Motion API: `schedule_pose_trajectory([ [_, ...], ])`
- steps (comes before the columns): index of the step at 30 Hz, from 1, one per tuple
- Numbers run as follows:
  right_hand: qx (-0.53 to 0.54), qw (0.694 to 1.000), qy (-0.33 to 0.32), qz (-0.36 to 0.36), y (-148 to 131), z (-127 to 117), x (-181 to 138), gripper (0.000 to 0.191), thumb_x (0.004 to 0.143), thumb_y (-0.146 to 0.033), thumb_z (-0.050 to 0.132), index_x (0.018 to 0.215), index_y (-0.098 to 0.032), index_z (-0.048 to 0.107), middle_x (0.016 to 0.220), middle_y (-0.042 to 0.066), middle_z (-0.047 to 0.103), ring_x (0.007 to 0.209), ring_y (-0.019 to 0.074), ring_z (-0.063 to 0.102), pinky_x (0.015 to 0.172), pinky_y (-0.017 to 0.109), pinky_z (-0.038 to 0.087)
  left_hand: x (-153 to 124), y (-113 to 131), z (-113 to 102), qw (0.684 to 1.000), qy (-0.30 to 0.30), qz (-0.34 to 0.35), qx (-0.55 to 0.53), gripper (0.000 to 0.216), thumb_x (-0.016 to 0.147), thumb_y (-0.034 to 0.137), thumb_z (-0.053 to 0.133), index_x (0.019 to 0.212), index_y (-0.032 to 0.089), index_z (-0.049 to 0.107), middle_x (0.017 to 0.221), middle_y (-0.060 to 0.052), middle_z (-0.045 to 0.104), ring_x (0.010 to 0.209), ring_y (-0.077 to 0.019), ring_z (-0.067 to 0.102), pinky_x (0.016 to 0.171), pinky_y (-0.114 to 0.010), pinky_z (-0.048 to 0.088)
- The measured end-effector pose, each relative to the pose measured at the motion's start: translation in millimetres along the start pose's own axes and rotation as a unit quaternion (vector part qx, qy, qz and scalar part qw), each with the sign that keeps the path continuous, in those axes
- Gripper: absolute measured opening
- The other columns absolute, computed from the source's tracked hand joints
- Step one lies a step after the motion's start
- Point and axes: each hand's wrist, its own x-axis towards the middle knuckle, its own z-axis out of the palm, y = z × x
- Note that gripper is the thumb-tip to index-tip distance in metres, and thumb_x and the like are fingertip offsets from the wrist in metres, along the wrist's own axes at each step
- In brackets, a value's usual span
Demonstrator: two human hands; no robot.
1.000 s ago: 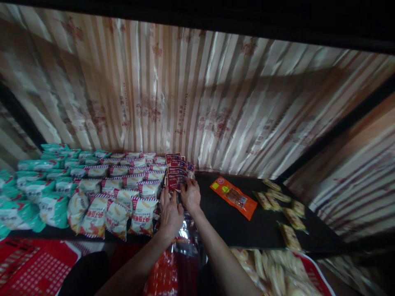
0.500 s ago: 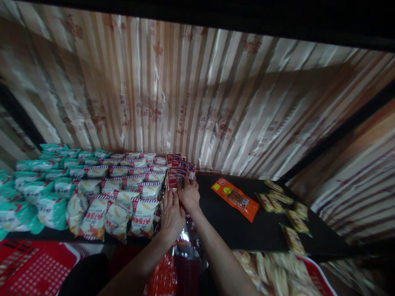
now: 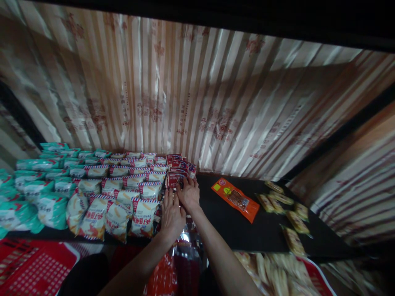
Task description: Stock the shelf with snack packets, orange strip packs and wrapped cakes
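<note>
Dark red snack packets (image 3: 176,177) stand in a row on the black shelf (image 3: 222,230). My left hand (image 3: 172,214) lies on the front part of this row, fingers stretched forward and palm down. Just right of it and slightly farther in, my right hand (image 3: 189,195) rests on the packets too, its fingers extended. The hands are close together and cover part of the row. White snack bags (image 3: 142,218) with red print stand upright in rows directly left of my left hand. Below my wrists is a shiny dark red and orange wrapper (image 3: 185,255), partly hidden by my forearms.
Teal snack bags (image 3: 52,210) fill the shelf's left end. An orange packet (image 3: 236,199) lies flat to the right, with several small yellow packets (image 3: 296,222) beyond it. Red baskets (image 3: 40,267) sit below the shelf edge. Corrugated patterned sheeting (image 3: 173,90) closes the back.
My right hand has shifted very slightly on the dark red packets, uncovering a little more of one front. Otherwise the scene is almost the same.
</note>
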Motion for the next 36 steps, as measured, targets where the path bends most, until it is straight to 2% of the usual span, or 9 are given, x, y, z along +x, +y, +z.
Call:
schedule_pose_trajectory([
  [4,-0.01,1.0,0.01,-0.013,2,-1,-1,0.042,0.085,-0.037,0.047,0.118,-0.015,0.059,0.128,0.016,0.054,0.125,0.0311,0.038,0.098,0.044,0.033,0,1,-1,1.0,-0.003,-0.004,-0.002,0.054,0.079,0.015,0.039,0.131,0.001,0.044,0.144,-0.022,0.036,0.138,-0.0299,0.023,0.11,-0.048,0.028],
  [9,-0.005,0.999,0.038,-0.034,7,0,-6,0.041,0.085,-0.036,0.048,0.118,-0.016,0.059,0.127,0.016,0.055,0.125,0.0294,0.04,0.1,0.045,0.031,-3,-2,0,1.0,0.016,0.006,-0.009,0.054,0.079,0.016,0.04,0.132,0.004,0.044,0.144,-0.021,0.035,0.138,-0.0304,0.022,0.109,-0.05,0.028],
  [16,0.026,0.998,0.061,-0.019,17,-7,-36,0.043,0.085,-0.033,0.046,0.122,-0.015,0.058,0.13,0.016,0.052,0.124,0.0299,0.041,0.098,0.044,0.035,-20,3,-11,0.998,0.032,0.046,-0.011,0.053,0.078,0.013,0.041,0.131,0.007,0.045,0.144,-0.018,0.037,0.139,-0.029,0.019,0.11,-0.051,0.027],
  [21,0.097,0.989,0.108,-0.035,26,-18,-76,0.04,0.086,-0.032,0.042,0.114,-0.011,0.062,0.129,0.017,0.052,0.122,0.027,0.043,0.1,0.044,0.036,-57,13,-21,0.994,0.01,0.102,-0.047,0.054,0.078,0.008,0.037,0.131,0.003,0.044,0.144,-0.018,0.036,0.139,-0.0267,0.02,0.111,-0.047,0.028],
  [26,0.198,0.968,0.139,-0.066,30,-24,-143,0.034,0.089,-0.029,0.038,0.108,-0.016,0.063,0.116,0.012,0.061,0.112,0.021,0.052,0.097,0.039,0.041,-122,5,-22,0.982,-0.019,0.143,-0.123,0.052,0.081,0.01,0.032,0.131,0.006,0.045,0.134,-0.016,0.05,0.131,-0.0211,0.038,0.109,-0.042,0.035],
  [28,0.225,0.964,0.128,-0.068,33,-16,-176,0.032,0.089,-0.026,0.037,0.105,-0.018,0.063,0.108,0.01,0.064,0.106,0.0198,0.055,0.095,0.038,0.043,-149,-6,-20,0.976,-0.053,0.154,-0.142,0.051,0.08,0.011,0.032,0.128,0.007,0.049,0.127,-0.016,0.056,0.124,-0.0219,0.046,0.106,-0.042,0.039],
  [31,0.254,0.963,0.068,-0.057,41,8,-224,0.029,0.087,-0.021,0.038,0.099,-0.019,0.065,0.1,0.008,0.067,0.099,0.0188,0.06,0.09,0.034,0.047,-182,-23,-19,0.967,-0.149,0.126,-0.162,0.047,0.081,0.014,0.035,0.124,0.013,0.055,0.119,-0.014,0.061,0.114,-0.0215,0.054,0.1,-0.039,0.045],
  [34,0.248,0.968,-0.035,0.001,49,36,-256,0.032,0.083,-0.016,0.037,0.091,-0.02,0.067,0.093,0.007,0.069,0.089,0.0177,0.064,0.083,0.03,0.05,-200,-35,-21,0.954,-0.25,0.048,-0.157,0.046,0.08,0.014,0.037,0.121,0.016,0.058,0.12,-0.012,0.061,0.112,-0.0208,0.055,0.1,-0.035,0.043],
  [36,0.228,0.966,-0.116,0.037,50,50,-266,0.034,0.082,-0.012,0.036,0.091,-0.018,0.068,0.094,0.008,0.07,0.088,0.0169,0.065,0.083,0.027,0.049,-206,-39,-21,0.937,-0.316,-0.006,-0.149,0.046,0.079,0.012,0.038,0.12,0.015,0.058,0.121,-0.013,0.06,0.113,-0.0206,0.055,0.1,-0.032,0.042],
])
